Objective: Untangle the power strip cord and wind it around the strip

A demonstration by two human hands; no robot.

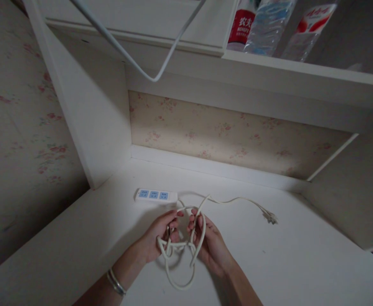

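A tangled white cable (180, 287) hangs in loops between my hands above the white desk. My left hand (160, 233) is closed on the cable at the left side of the loops, with a silver bracelet on the wrist. On the right side, my right hand (207, 242) holds the cable with bent fingers. Just beyond my left hand lies a white power strip (154, 195) with three blue socket faces. From the tangle the cable runs right across the desk to a plug (271, 218).
The white desk (269, 263) has a side panel (90, 106) at the left and a low ledge at the back. Overhead, a pale bent rod or cord (154, 79) hangs down. Plastic bottles (242, 27) stand on the upper right shelf (301, 70).
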